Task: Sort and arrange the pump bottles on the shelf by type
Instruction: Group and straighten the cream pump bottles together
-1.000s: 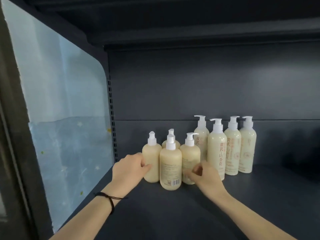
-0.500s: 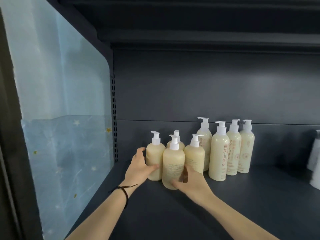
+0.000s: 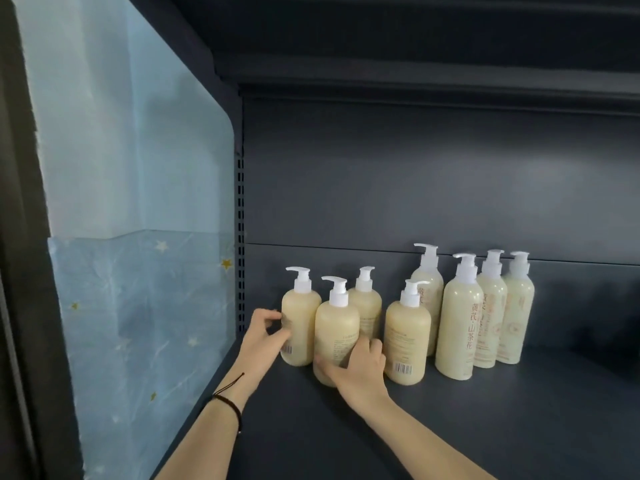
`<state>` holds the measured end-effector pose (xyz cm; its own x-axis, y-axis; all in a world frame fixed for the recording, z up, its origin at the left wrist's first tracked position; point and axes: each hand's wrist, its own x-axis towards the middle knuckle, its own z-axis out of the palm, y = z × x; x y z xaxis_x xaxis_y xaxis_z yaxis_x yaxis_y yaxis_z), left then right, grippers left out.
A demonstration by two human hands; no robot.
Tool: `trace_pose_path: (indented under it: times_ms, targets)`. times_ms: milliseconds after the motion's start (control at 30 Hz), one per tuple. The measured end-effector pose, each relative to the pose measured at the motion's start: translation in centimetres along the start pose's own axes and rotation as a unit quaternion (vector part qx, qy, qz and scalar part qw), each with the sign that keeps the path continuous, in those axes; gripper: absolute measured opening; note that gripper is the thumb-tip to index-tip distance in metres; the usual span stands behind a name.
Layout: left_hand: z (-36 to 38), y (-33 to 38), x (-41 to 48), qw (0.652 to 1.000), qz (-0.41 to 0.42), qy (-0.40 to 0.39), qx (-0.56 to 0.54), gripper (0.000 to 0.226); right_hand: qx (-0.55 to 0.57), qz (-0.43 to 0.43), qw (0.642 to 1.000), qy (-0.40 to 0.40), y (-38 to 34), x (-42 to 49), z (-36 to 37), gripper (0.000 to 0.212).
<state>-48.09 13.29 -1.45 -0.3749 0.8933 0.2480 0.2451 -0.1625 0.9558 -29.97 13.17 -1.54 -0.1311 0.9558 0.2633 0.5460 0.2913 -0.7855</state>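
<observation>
My one head-worn view looks forward and slightly down, close into the dark shelf (image 3: 450, 427) bay's left corner.

A dark grey shelf (image 3: 485, 427) carries four short tan pump bottles (image 3: 408, 336) at left and four taller, paler pump bottles (image 3: 458, 327) just beside them, all upright
</observation>
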Motion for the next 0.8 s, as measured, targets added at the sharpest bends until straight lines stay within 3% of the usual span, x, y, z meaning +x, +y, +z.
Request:
trace_pose_path:
  times_ms: [67,200,333,567,800]
  targets:
    - [0.1,-0.2,-0.2,0.999,0.007,-0.036,0.026,0.045,0.044,-0.009,0.999,0.012,0.2,0.3,0.3,0.07]
    - [-0.2,0.0,-0.2,0.999,0.026,-0.03,0.034,0.074,0.157,-0.014,0.987,0.005,0.7,0.4,-0.4,0.066]
    - [-0.9,-0.1,0.1,0.996,0.025,-0.018,0.078,0.063,0.187,-0.005,0.98,-0.066,1.4,1.0,-1.4,0.059]
    - [-0.7,-0.6,-0.2,0.997,-0.02,-0.069,-0.034,0.068,0.225,0.006,0.968,-0.113,1.2,1.1,-1.1,0.058]
    - [-0.4,-0.4,-0.7,0.99,0.03,0.081,0.109,0.089,0.174,-0.025,0.982,-0.071,0.8,0.9,-0.8,0.064]
